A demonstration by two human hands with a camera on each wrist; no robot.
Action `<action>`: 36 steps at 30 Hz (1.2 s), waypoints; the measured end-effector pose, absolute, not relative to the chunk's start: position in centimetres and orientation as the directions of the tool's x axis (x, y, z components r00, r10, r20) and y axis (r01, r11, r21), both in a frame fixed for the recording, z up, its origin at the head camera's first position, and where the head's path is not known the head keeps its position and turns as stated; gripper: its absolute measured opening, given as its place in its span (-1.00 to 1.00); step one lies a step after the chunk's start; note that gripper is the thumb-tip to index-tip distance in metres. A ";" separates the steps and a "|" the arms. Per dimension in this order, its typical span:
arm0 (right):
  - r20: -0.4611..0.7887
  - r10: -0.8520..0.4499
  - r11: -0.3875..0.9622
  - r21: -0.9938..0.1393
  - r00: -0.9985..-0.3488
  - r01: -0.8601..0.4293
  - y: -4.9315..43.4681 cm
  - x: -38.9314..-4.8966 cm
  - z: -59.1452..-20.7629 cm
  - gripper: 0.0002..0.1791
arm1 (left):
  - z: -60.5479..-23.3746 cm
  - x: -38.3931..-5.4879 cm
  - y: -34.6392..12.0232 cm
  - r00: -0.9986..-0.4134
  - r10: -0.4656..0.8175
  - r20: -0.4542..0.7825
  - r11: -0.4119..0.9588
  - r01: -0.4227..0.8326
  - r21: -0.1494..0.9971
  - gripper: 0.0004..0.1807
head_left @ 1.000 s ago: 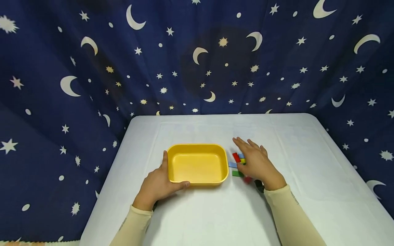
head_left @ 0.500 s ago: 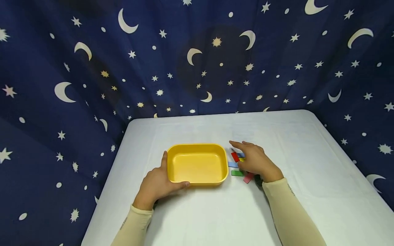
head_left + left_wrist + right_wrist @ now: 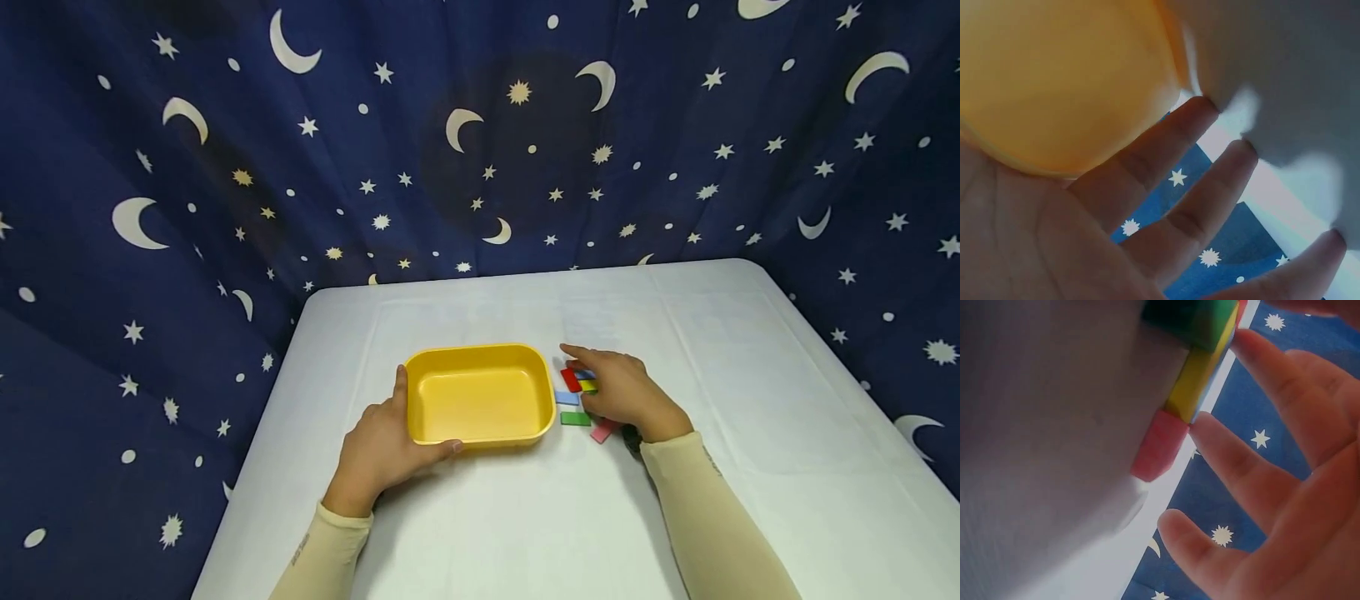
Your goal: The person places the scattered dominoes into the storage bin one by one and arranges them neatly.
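Observation:
My left hand (image 3: 382, 454) rests against the left front corner of a yellow plastic tray (image 3: 480, 442). Its thumb lies along the front rim, and in the left wrist view its fingers (image 3: 1141, 159) stretch out beside the tray. My right hand (image 3: 628, 390) hovers low over small flat blocks right of the tray: red (image 3: 571, 381), light blue (image 3: 567, 398), green (image 3: 576, 419) and pink (image 3: 603, 431), plus a yellow block (image 3: 1191, 384) partly under the hand. In the right wrist view, its spread fingertips reach the blocks' edge; whether they press is hard to tell.
A white-covered table (image 3: 487, 533) lies beneath everything. Behind it and at both sides hangs a dark blue curtain (image 3: 420, 150) with moons and stars. The tray stands close beside the blocks, with nothing visible inside it.
My right hand has come down slightly, and its fingers have bent toward the blocks. The left hand has stayed at the tray. The head view has shifted a little.

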State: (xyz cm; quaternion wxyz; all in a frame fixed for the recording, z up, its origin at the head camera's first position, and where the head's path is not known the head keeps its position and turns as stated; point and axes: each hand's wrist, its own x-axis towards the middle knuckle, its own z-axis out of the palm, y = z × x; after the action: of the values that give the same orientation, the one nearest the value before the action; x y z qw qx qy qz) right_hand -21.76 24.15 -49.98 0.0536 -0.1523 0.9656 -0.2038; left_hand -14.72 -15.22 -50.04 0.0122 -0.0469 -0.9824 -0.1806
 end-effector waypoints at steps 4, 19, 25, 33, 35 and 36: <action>-0.042 -0.310 0.883 -0.384 -0.950 -0.271 24.0 -21.8 -49.9 -0.05 | -50.0 -14.6 -15.2 -0.994 0.094 0.055 0.924 0.107 0.366 0.73; 0.022 -0.334 0.886 -0.335 -0.942 -0.322 23.9 -21.4 -49.6 -0.27 | -50.1 -15.1 -15.9 -0.997 0.077 -0.011 0.909 0.066 0.411 0.70; 0.003 -0.325 0.878 -0.371 -0.946 -0.303 24.0 -21.4 -50.0 -0.27 | -50.1 -14.9 -15.8 -0.996 0.075 -0.046 0.911 0.050 0.409 0.73; 0.026 -0.323 0.872 -0.382 -0.946 -0.308 24.0 -21.5 -49.8 -0.28 | -49.8 -15.0 -16.0 -0.998 0.065 -0.023 0.900 0.049 0.433 0.71; 0.024 -0.319 0.875 -0.378 -0.948 -0.303 24.1 -21.5 -49.8 -0.29 | -50.1 -15.0 -15.9 -0.998 0.065 -0.026 0.895 0.047 0.443 0.71; 0.020 -0.318 0.876 -0.376 -0.948 -0.302 24.2 -21.5 -49.9 -0.30 | -50.3 -14.9 -15.7 -0.997 0.065 -0.033 0.893 0.043 0.449 0.70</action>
State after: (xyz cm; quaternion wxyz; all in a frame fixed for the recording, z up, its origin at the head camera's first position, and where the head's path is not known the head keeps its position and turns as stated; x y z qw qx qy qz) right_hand -21.47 24.20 -49.86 0.0214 -0.1601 0.9683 -0.1906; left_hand -14.94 -15.73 -50.27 -0.0233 -0.0278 -0.9725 -0.2300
